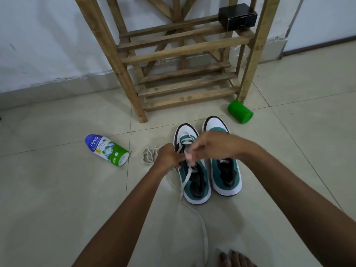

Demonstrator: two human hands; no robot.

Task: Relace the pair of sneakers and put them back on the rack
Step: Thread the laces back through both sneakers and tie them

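hands work over left sneaker (194, 176): left hand (168, 158) and right hand (210, 145) both pinch its white lace (202, 224).

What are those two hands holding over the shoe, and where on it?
Both hands, left and right, pinch the white lace up by the eyelets of the left sneaker; its long end trails loose on the floor.

Rack (179, 78): stood at 12 o'clock, against the wall.
Sneakers (207, 160): side by side on the floor, before the rack.
Bottle (107, 150): lay at 9 o'clock of the sneakers.
Cup (240, 112): lay at 2 o'clock, beside the rack's leg.
Box (238, 16): on a rack shelf.
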